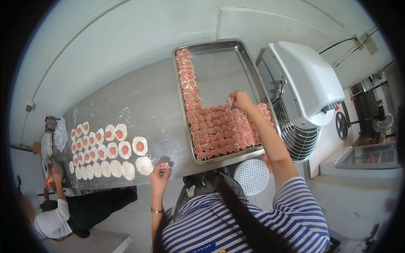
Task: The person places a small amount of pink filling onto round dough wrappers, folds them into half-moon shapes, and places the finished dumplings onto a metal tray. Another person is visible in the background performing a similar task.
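Over the large metal tray, my right hand has its fingers pinched at the far edge of the packed dumplings. A pale bit of dumpling shows at the fingertips; the rest is hidden. Open-topped dumplings with pink filling fill the tray's near part, and a narrow strip of them runs up its left side. By the table's front edge, my left hand is closed with curled fingers; what it holds, if anything, cannot be made out. Close to it lies a bare round wrapper, and beyond that a wrapper with filling.
Several rows of wrappers, many topped with filling, cover the left of the floury steel table. A white mixer with a wire guard stands right of the tray. Below is a white perforated stool. Another person works at far left.
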The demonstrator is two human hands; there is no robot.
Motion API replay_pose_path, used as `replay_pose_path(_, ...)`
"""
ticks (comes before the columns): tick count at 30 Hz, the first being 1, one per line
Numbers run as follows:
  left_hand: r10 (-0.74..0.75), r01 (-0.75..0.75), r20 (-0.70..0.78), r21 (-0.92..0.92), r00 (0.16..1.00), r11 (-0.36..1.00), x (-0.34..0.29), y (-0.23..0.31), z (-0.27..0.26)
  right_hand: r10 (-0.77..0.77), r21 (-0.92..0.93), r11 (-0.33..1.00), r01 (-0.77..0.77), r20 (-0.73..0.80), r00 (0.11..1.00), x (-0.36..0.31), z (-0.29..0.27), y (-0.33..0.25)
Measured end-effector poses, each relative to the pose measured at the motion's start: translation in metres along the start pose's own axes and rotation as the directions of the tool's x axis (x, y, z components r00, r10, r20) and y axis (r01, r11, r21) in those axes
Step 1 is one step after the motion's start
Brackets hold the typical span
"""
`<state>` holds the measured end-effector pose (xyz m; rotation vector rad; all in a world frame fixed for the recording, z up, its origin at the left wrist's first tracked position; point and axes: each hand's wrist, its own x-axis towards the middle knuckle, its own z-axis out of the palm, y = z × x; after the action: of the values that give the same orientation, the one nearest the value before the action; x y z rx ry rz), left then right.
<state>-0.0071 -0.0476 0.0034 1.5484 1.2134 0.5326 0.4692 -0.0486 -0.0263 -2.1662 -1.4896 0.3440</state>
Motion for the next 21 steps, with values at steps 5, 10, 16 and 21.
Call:
replay_pose_path(5, -0.032, 0.032, 0.026, 0.003, 0.999, 0.999, -0.004, 0.008, 0.017, -0.041, -0.006, 0.999, 0.041, 0.058, 0.997, 0.001, 0.000, 0.003)
replay_pose_path(10, -0.009, 0.009, 0.039, -0.001, 0.999, 1.000, -0.006, 0.007, 0.028, -0.127, 0.035, 0.992, 0.123, 0.164, 0.978, 0.001, -0.009, 0.001)
replay_pose_path(16, -0.019, 0.018, 0.023, 0.023, 1.000, 1.000, -0.010, 0.018, 0.035, -0.172, 0.015, 0.985, 0.175, 0.288, 0.942, 0.000, -0.023, -0.004)
replay_pose_path(21, -0.012, 0.012, 0.013, 0.040, 1.000, 0.999, -0.012, 0.014, 0.038, -0.143, 0.007, 0.989, 0.149, 0.340, 0.930, 0.000, -0.025, -0.006)
